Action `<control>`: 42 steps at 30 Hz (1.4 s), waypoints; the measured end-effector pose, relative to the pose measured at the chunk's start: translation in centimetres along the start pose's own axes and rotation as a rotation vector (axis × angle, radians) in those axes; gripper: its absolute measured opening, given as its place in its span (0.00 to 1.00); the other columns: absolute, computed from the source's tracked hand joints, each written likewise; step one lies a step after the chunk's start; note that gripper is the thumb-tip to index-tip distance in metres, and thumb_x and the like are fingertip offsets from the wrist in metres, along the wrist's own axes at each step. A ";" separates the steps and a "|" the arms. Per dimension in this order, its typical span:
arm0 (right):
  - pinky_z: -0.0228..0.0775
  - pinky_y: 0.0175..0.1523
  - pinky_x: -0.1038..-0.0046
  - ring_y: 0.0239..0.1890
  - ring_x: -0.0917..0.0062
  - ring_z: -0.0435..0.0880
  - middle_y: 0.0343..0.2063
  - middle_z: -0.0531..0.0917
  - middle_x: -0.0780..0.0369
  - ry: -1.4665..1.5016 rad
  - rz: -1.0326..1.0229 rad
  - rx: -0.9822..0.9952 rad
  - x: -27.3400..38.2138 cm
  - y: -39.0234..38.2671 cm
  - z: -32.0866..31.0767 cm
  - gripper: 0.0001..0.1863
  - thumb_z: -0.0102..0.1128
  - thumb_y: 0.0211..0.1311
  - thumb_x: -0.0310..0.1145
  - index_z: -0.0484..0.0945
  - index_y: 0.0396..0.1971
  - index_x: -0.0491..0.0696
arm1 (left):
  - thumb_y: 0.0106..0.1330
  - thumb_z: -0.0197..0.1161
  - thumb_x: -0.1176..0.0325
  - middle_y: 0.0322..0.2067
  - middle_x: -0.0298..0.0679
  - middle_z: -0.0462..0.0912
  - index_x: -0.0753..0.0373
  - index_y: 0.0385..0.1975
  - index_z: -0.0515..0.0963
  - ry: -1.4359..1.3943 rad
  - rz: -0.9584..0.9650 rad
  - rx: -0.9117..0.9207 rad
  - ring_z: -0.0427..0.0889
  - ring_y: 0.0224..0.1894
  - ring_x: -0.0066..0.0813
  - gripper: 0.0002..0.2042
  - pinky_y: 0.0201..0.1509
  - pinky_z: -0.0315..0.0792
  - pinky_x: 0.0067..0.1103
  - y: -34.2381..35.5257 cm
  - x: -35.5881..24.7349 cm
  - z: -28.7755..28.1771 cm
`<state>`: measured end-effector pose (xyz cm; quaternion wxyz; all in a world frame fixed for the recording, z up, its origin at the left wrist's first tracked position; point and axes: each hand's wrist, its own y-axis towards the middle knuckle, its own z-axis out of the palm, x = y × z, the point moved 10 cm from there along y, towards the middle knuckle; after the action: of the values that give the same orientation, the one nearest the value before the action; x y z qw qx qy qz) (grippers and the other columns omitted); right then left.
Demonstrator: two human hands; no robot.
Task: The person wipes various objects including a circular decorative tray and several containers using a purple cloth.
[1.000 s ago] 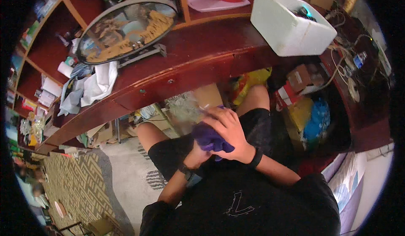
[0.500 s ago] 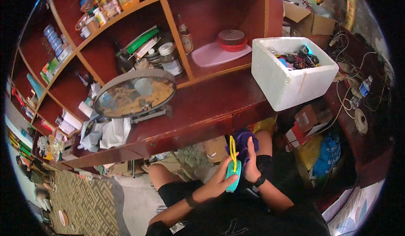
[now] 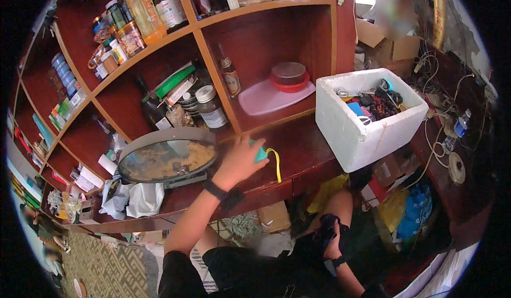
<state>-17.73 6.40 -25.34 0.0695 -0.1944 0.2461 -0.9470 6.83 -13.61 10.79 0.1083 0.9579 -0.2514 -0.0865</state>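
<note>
My left hand (image 3: 238, 162) reaches over the dark red desk, its fingers wrapped round a small flat teal thing (image 3: 260, 153) whose exact kind I cannot make out. From that thing a yellow wrist strap (image 3: 278, 165) hangs in a loop over the desk front. Low by my right thigh, my right hand (image 3: 332, 246) is closed on a dark purple cloth (image 3: 328, 227). To the left of my left hand lies a round, dusty, grey-rimmed mirror-like disc (image 3: 167, 157) on a stand. Whether the teal thing touches the desk is unclear.
A white foam box (image 3: 367, 143) full of small items stands right on the desk (image 3: 298, 149). Behind are shelves with jars and bottles, and a red bowl (image 3: 290, 79) on a pink board (image 3: 266, 100). Cables (image 3: 434, 138) lie far right. Plastic bags (image 3: 143, 199) hang over the left edge.
My left hand has carried the teal thing from above my lap forward and left over the desk. My right hand has dropped lower with the purple cloth. The view has tilted upward.
</note>
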 end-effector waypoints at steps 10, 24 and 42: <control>0.75 0.47 0.68 0.40 0.70 0.81 0.38 0.84 0.67 -0.121 0.000 -0.063 1.1 -1.2 3.9 0.28 0.55 0.70 0.64 0.81 0.50 0.54 | 0.68 0.66 0.51 0.64 0.51 0.70 0.54 0.69 0.70 0.015 -0.017 0.083 0.68 0.67 0.56 0.31 0.68 0.69 0.44 2.5 2.1 2.4; 0.73 0.61 0.70 0.51 0.73 0.82 0.49 0.85 0.66 -0.142 0.099 0.035 -1.5 4.4 0.9 0.27 0.54 0.72 0.61 0.81 0.56 0.55 | 0.72 0.62 0.62 0.39 0.42 0.87 0.67 0.49 0.80 -0.747 -0.296 -0.274 0.88 0.32 0.34 0.15 0.33 0.82 0.33 30.0 7.9 3.6; 0.68 0.68 0.67 0.56 0.71 0.81 0.55 0.85 0.67 -0.186 0.265 0.015 -3.2 5.4 1.2 0.27 0.63 0.70 0.55 0.82 0.58 0.51 | 0.73 0.58 0.67 0.30 0.49 0.83 0.71 0.41 0.76 -0.470 0.288 -0.427 0.84 0.27 0.41 0.11 0.28 0.79 0.33 37.0 12.7 4.7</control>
<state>-14.15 1.90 -28.12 0.2179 -0.2464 0.2550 -0.9093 -0.47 -52.17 14.13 0.2563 0.8223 -0.3784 -0.3391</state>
